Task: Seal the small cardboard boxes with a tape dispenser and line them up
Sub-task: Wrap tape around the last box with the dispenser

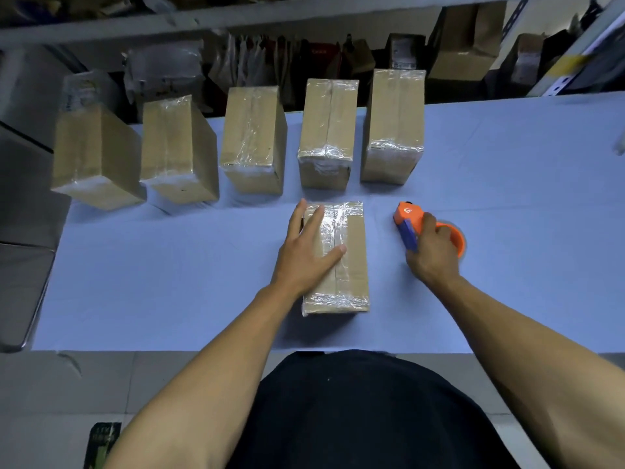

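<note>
1. boxes come first as the biggest lot: the row of five taped boxes (257,140) stands well beyond both your hands, on the far side of the blue table (507,198), each apart from its neighbour. they look like stiff corrugated card and probably light, though the frame cannot show their weight. the film over their tops looks glossy and will likely be slick under your fingers.

2. the box in hand (341,262) lies flat under your left hand (304,252), just left of your right hand. clear tape runs along its top seam and wraps both short ends, so it looks sealed and ready to join the row. judge it rigid at the edges and softer across the flap seam. take it by the two long bare-card sides, where skin grips better than on tape, and don't press hard on the middle.

3. your left hand lies spread and flat on the box top, fingers straight, holding it down and not gripping it.

4. the tape dispenser (411,228), orange with a blue part, sits in your right hand (433,252), whose fingers curl round it, low over the table beside the box. it's hard plastic; the cutter edge is not visible, so keep your fingers on the body.
</note>
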`<state>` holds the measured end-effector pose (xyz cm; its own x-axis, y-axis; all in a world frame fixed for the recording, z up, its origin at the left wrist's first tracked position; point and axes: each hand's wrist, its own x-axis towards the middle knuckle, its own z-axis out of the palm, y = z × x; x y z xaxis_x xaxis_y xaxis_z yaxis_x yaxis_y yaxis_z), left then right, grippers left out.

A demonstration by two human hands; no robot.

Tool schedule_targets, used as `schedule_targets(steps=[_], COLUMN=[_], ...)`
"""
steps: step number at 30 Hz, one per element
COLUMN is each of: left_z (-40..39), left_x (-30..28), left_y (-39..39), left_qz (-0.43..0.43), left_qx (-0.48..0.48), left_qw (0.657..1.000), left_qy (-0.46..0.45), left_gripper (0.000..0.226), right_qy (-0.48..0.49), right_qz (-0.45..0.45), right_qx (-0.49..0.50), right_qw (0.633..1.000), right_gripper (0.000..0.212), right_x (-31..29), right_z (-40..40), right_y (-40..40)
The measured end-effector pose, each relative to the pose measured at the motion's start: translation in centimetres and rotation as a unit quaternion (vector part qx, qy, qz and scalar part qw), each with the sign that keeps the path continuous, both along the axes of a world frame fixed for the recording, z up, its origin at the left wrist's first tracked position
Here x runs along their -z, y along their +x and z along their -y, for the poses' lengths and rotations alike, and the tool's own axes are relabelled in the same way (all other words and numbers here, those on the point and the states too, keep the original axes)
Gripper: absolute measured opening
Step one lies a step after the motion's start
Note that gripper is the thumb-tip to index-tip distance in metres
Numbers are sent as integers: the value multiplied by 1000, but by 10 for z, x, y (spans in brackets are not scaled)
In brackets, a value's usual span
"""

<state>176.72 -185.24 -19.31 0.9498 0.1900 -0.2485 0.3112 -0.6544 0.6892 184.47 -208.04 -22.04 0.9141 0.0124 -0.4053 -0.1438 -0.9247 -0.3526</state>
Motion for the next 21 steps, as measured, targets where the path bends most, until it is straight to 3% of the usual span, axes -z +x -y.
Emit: schedule_targets(steps=[4, 7, 12, 14, 16, 18, 21], left_z=[1, 1, -2, -3, -6, -12, -18], left_x=[0, 2, 0, -3, -8, -14, -31], left_y=[-2, 1, 18, 27, 36, 46, 61], left_qz=[6, 26, 62, 43, 18, -6, -23], left_qx=[11, 1, -34, -57, -83, -103, -62], left_qw=[1000, 1000, 997, 996, 993, 990, 997], left_qy=[13, 10, -16, -52, -84, -97, -41], left_gripper=[74, 59, 42, 40, 33, 31, 33], right_qy=[11, 42, 179, 209, 178, 129, 122], right_qz=[-12, 50, 100, 109, 126, 147, 177], right_qx=[-10, -2, 84, 49, -29, -89, -131], right_qw=[1000, 998, 975, 971, 976, 977, 968], right_gripper=[75, 59, 42, 51, 62, 58, 48], right_x=[7, -3, -51, -72, -89, -101, -116], right_z=[5, 4, -3, -7, -11, -16, -24], right_y=[-2, 1, 15, 17, 21, 25, 27])
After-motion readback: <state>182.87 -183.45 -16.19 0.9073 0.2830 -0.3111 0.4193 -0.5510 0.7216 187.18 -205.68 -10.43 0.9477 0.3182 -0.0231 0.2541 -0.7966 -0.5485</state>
